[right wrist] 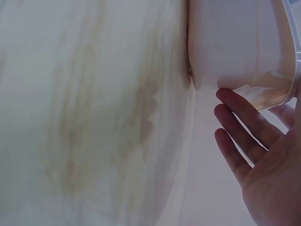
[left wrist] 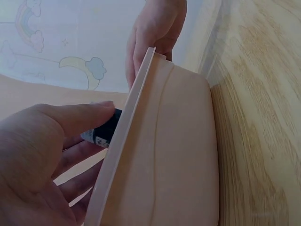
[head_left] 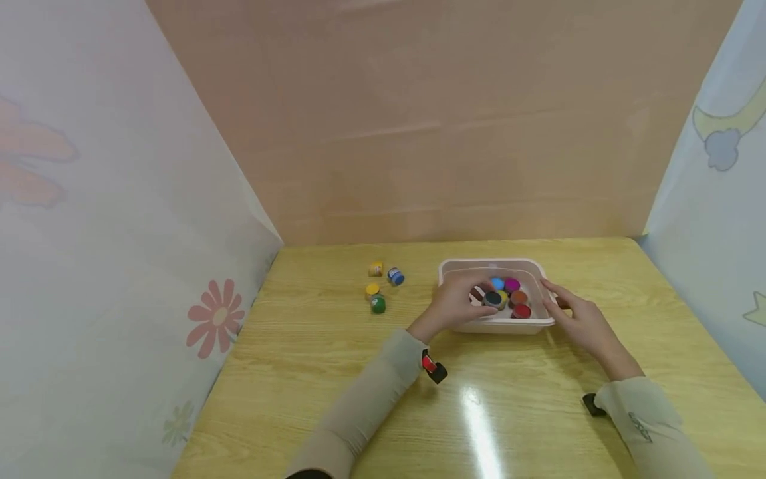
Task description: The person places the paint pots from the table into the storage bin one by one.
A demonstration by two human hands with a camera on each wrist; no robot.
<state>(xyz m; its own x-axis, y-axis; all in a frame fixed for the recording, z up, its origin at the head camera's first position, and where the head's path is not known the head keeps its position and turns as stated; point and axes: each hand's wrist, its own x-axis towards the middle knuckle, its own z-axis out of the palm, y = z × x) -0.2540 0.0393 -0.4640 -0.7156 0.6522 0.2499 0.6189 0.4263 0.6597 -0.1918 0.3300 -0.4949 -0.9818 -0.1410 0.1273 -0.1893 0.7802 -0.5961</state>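
A pale pink plastic tub (head_left: 503,327) stands on the table, holding several small paint jars with coloured lids, among them a red one (head_left: 521,311), an orange one (head_left: 518,298) and a purple one (head_left: 511,285). My left hand (head_left: 457,301) reaches over the tub's left side and pinches a dark-lidded paint jar (head_left: 493,299) between thumb and fingers. In the left wrist view the same jar (left wrist: 107,129) is partly hidden behind the tub's rim. At the tub's right end, my right hand (head_left: 583,322) holds the rim, with several fingers (right wrist: 240,101) along the outer wall.
Left of the tub, a green-lidded jar (head_left: 378,305), a blue jar (head_left: 395,276) and two yellow jars, one upright (head_left: 373,290) and one farther back (head_left: 376,269), are on the wood-grain table (head_left: 311,372). A brown panel (head_left: 455,133) rises behind; patterned sheets flank both sides.
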